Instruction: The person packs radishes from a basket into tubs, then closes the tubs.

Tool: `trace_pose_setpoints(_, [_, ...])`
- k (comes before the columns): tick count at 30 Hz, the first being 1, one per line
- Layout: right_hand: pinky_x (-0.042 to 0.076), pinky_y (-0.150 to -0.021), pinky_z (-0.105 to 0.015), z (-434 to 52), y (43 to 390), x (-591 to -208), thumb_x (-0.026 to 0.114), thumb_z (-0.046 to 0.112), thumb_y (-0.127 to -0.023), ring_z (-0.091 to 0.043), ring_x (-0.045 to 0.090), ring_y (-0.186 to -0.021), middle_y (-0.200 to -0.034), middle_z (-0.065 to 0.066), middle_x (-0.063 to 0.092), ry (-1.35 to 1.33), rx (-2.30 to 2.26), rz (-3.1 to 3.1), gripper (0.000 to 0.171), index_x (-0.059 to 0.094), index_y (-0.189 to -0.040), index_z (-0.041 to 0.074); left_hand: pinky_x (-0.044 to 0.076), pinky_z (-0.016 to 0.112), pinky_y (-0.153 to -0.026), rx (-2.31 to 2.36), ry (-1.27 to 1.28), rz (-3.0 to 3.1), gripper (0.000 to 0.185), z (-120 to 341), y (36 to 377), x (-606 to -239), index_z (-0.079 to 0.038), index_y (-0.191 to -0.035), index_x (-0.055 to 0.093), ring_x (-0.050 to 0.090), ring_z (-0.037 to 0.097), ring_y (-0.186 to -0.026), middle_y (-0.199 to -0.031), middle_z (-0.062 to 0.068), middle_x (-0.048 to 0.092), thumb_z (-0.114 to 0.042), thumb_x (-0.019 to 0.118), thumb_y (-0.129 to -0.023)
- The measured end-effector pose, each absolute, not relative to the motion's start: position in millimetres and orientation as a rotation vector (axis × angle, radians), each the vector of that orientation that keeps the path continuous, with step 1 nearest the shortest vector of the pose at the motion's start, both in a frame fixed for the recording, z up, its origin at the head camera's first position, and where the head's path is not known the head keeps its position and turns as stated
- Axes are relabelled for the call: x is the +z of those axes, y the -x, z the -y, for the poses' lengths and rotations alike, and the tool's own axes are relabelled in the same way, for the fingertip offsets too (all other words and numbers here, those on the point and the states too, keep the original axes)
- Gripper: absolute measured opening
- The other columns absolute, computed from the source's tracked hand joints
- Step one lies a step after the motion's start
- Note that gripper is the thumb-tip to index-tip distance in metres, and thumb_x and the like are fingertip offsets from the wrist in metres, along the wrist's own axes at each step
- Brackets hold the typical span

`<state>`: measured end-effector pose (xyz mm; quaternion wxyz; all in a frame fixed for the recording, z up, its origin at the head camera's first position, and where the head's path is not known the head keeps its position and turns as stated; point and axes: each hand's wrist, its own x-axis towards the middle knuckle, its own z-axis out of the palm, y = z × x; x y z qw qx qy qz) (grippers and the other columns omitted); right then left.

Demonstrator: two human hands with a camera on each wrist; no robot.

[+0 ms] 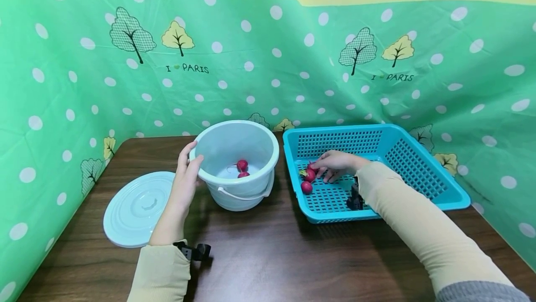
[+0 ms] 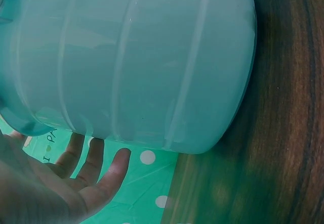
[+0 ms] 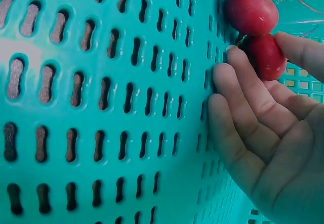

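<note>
Risk, radish slipping: we judge that the radish (image 3: 264, 56) under the right fingertips could roll off across the slotted floor of the basket (image 1: 418, 167), since only a thumb and two fingertips meet it and no full grip is closed yet.
Risk, bucket tipping: the bucket (image 1: 234, 162) sits tilted toward the person on its near edge; in our judgement, a slackened left hand would let it rock back and jostle the radishes inside.
Risk, neighbouring radish: a second radish (image 3: 251, 10) lies touching the first at its 12 o'clock in the right wrist view; we judge a careless lift could knock it away.
Right hand: the right hand (image 1: 335, 164) is inside the basket, fingers loosely bent, thumb and fingertips (image 3: 238, 64) pinching the lower radish lightly; palm open, other fingers resting on the basket floor.
Left hand: the left hand (image 1: 186, 176) holds the bucket rim at its 9 o'clock, thumb hooked over the edge; the left wrist view shows the fingers (image 2: 114, 171) nearly straight beside the wall.
Radishes in basket: three show in the head view, in the basket's near-left part, one apart (image 1: 306, 187) at 6 o'clock of the pair.
Radishes in bucket: two (image 1: 242, 167) lie on the bottom.
Lid: the lid (image 1: 138, 209) lies flat on the table (image 1: 268, 255) at 8 o'clock of the bucket, just beside the left forearm.
</note>
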<state>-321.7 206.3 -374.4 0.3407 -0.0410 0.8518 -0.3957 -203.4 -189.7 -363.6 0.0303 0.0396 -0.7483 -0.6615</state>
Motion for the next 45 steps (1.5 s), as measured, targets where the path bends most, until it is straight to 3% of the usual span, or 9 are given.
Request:
trace_pose_setpoints(17, [0.055, -0.088, -0.044, -208.6, 323.3, -360.8, 0.060, 0.028, -0.100, -0.022, 0.068, -0.084, -0.124, -0.024, 0.062, 0.138, -1.175, -2.311, 0.050, 0.046, -0.135, -0.004, 0.043, 0.042, -0.094, -2.031, -0.130, 2.304, 0.054, 189.9, 203.5, -363.7, -0.038, -0.155, 0.021, 0.052, 0.031, -0.113, -0.149, 0.014, 0.037, -0.043, 0.038, -0.104])
trace_pose_setpoints(27, [0.051, -0.096, -0.047, -208.1, 322.2, -353.5, 0.061, 0.032, -0.099, -0.022, 0.069, -0.088, -0.119, -0.017, 0.063, 0.137, -1.290, -2.302, 0.053, 0.045, -0.137, -0.001, 0.043, 0.039, -0.092, -2.039, -0.128, 2.300, 0.054, 189.2, 203.1, -363.1, -0.038, -0.155, 0.021, 0.050, 0.033, -0.117, -0.149, 0.014, 0.037, -0.042, 0.037, -0.104])
trace_pose_setpoints(41, [0.056, -0.079, -0.032, -202.7, 318.5, -336.7, 0.062, 0.030, -0.099, -0.013, 0.067, -0.075, -0.108, -0.006, 0.066, 0.124, -1.440, -2.254, 0.053, 0.043, -0.138, 0.000, 0.041, 0.043, -0.097, -2.057, -0.110, 2.293, 0.054, 190.2, 204.0, -366.0, -0.038, -0.155, 0.021, 0.048, 0.034, -0.124, -0.149, 0.015, 0.036, -0.043, 0.038, -0.104])
trace_pose_setpoints(45, [0.057, -0.082, -0.034, -200.4, 316.8, -330.8, 0.064, 0.029, -0.097, -0.013, 0.068, -0.076, -0.100, 0.000, 0.068, 0.131, -1.501, -2.217, 0.055, 0.042, -0.138, 0.000, 0.040, 0.045, -0.099, -2.072, -0.108, 2.279, 0.054, 190.4, 204.2, -366.2, -0.038, -0.155, 0.020, 0.048, 0.034, -0.125, -0.152, 0.015, 0.034, -0.042, 0.038, -0.104])
